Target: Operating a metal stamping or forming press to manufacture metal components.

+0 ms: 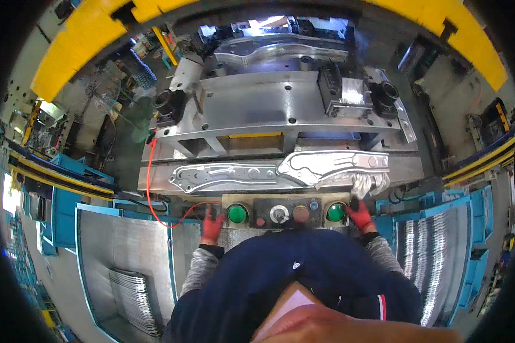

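A control box (pixel 244 200) with large green buttons at both ends stands close in front of me. My left hand (pixel 212 227), in a red glove with dark fingertips, is at the box's left end, beside the left green button (pixel 237 214). Its fingers look spread, with nothing in them. At the other end, my right hand (pixel 360 217) in a matching glove reaches up beside the right green button (pixel 336 212), fingers stretched out. Whether either hand presses anything is not clear. Beyond the box lie a stamped metal bracket (pixel 223 176) and a second, brighter bracket (pixel 333 164).
A steel die (pixel 252 106) fills the press bed, below a yellow press frame (pixel 80 48). Crumpled whitish gloves or cloth (pixel 367 184) lie by the right bracket. A red cable (pixel 149 183) loops at left. Blue-framed bins (pixel 80 257) with stacked metal parts (pixel 133 294) flank me.
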Motion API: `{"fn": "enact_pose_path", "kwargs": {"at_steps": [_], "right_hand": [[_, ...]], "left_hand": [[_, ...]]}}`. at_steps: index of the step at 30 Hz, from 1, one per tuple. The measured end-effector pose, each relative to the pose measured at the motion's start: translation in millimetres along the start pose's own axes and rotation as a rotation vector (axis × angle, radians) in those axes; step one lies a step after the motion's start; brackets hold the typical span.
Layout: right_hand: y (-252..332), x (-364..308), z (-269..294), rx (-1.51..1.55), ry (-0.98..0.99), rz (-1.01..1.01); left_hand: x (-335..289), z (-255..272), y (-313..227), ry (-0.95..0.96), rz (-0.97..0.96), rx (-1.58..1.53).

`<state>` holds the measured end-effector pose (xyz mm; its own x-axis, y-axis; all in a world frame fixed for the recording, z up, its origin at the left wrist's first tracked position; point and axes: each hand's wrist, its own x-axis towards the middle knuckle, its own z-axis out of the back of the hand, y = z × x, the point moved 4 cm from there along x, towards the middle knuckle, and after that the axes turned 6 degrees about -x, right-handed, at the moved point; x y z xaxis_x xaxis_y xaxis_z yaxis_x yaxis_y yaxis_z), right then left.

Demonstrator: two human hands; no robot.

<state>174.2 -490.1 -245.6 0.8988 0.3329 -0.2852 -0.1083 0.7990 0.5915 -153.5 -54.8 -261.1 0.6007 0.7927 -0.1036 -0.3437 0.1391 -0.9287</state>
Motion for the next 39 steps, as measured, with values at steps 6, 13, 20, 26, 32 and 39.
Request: {"fn": "enact_pose_path", "kwargs": {"at_steps": [6, 13, 20, 26, 32, 39], "right_hand": [[167.9, 13.5, 90.5, -0.432, -0.221, 0.865], [179.3, 106.2, 49.7, -0.911, 0.133, 0.911], [185.4, 100.2, 59.0, -0.837, 0.107, 0.970], [171.9, 106.4, 51.0, -0.745, 0.089, 1.031], [171.9, 80.7, 69.8, -0.695, 0.035, 1.126], [183.0, 96.2, 55.8, -0.826, 0.069, 1.096]], "left_hand": [[65.1, 32.5, -236.8, 0.224, -0.497, -0.232], [213.3, -44.7, -413.2, 0.114, -1.123, 0.505], [309.7, -130.0, -464.4, 0.145, -0.885, 1.190], [310.8, -156.0, -471.4, 0.155, -1.079, 1.120], [149.1, -152.0, -431.9, 0.905, -0.829, 0.015], [58.3, -197.0, -344.0, 0.842, -1.300, 0.771]]}}
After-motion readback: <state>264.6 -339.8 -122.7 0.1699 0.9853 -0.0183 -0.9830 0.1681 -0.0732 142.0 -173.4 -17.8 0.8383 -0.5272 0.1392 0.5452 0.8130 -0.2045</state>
